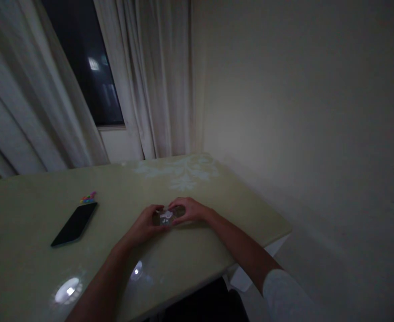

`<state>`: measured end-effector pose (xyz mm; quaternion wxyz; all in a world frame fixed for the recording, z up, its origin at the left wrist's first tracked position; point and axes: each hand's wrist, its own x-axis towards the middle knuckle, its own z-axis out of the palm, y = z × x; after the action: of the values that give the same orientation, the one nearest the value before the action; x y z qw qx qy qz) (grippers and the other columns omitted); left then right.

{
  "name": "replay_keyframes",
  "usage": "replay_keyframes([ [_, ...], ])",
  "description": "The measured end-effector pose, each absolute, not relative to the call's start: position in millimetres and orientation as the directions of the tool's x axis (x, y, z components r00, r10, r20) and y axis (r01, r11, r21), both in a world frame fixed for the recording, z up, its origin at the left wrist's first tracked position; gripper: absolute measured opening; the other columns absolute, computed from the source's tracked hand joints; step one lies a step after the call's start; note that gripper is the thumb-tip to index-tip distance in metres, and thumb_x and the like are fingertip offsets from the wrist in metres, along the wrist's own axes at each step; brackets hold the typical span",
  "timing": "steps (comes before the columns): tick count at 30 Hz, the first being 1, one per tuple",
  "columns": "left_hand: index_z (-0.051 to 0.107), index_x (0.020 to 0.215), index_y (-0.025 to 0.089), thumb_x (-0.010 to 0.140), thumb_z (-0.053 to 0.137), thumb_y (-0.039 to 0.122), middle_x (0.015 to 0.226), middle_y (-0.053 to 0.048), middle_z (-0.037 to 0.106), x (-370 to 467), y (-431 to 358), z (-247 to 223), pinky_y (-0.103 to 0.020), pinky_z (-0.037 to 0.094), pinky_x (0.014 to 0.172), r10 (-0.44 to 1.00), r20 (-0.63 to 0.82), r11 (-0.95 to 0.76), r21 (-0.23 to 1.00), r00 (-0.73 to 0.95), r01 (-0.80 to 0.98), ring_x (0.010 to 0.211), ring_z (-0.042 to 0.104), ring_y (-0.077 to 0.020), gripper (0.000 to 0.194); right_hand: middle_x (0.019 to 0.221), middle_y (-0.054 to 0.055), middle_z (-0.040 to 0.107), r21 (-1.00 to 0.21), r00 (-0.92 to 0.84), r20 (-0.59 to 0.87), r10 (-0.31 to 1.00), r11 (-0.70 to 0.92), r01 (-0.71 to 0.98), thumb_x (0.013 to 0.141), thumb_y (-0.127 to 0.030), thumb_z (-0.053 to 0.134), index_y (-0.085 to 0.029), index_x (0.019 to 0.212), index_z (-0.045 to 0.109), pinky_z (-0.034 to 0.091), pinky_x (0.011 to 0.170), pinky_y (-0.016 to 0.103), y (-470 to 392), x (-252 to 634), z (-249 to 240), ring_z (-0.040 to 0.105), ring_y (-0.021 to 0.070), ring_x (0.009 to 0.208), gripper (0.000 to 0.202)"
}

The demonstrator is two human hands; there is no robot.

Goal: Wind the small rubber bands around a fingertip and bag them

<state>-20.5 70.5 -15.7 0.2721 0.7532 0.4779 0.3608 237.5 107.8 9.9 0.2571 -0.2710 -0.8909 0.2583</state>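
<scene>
Both of my hands meet over the table, around a small clear box with whitish shapes in or on it. My left hand curls its fingers and thumb about the box's left side. On the right side, my right hand grips it between bent fingers and thumb. The box appears to rest on or just above the tabletop; I cannot tell which. Its contents are too small and dim to name, and its ends are partly hidden by my fingers.
A dark phone or tablet lies flat to the left, with a cluster of small colourful pieces just beyond it. The wall borders the table's right side. Curtains and a dark window stand behind. Lamp reflections shine on the glossy top.
</scene>
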Motion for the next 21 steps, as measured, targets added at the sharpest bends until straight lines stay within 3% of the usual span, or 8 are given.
replay_keyframes([
  [9,0.056,0.127,0.021,0.069,0.088,0.045,0.108,-0.007,0.072,-19,61,-9,-0.036,0.061,0.080,0.909,0.280,-0.408,0.756,0.309,0.512,0.090,0.074,-0.0242,0.070,0.137,0.008,0.070,-0.548,-0.704,0.402,0.586,0.770,0.327,0.072,-0.033,0.096,-0.024,0.119,0.075,0.048,0.111,0.036,102,232,16,0.065,0.0243,0.128,0.052],
  [12,0.056,0.132,0.019,0.073,0.085,0.046,0.113,-0.009,0.068,-20,64,-10,-0.040,0.061,0.085,0.908,0.324,-0.418,0.712,0.265,0.564,0.092,0.071,-0.0244,0.071,0.139,0.007,0.068,-0.530,-0.628,0.447,0.637,0.754,0.388,0.072,-0.037,0.095,-0.026,0.124,0.073,0.046,0.114,0.037,104,234,20,0.062,0.0244,0.131,0.057],
  [17,0.055,0.137,0.023,0.078,0.081,0.046,0.132,-0.012,0.055,-30,73,-15,-0.048,0.061,0.092,0.890,0.420,-0.422,0.617,0.176,0.664,0.101,0.068,-0.0272,0.069,0.141,0.013,0.061,-0.540,-0.312,0.485,0.817,0.561,0.628,0.088,-0.037,0.080,-0.022,0.137,0.063,0.042,0.116,0.042,123,259,15,0.058,0.0266,0.133,0.053],
  [21,0.052,0.143,0.026,0.087,0.071,0.037,0.145,-0.013,0.045,-44,76,-13,-0.050,0.060,0.097,0.852,0.495,-0.449,0.530,0.167,0.719,0.106,0.068,-0.0271,0.061,0.128,0.016,0.065,-0.541,-0.130,0.393,0.910,0.344,0.768,0.084,-0.031,0.083,-0.016,0.127,0.068,0.045,0.110,0.044,139,284,0,0.061,0.0300,0.123,0.048],
])
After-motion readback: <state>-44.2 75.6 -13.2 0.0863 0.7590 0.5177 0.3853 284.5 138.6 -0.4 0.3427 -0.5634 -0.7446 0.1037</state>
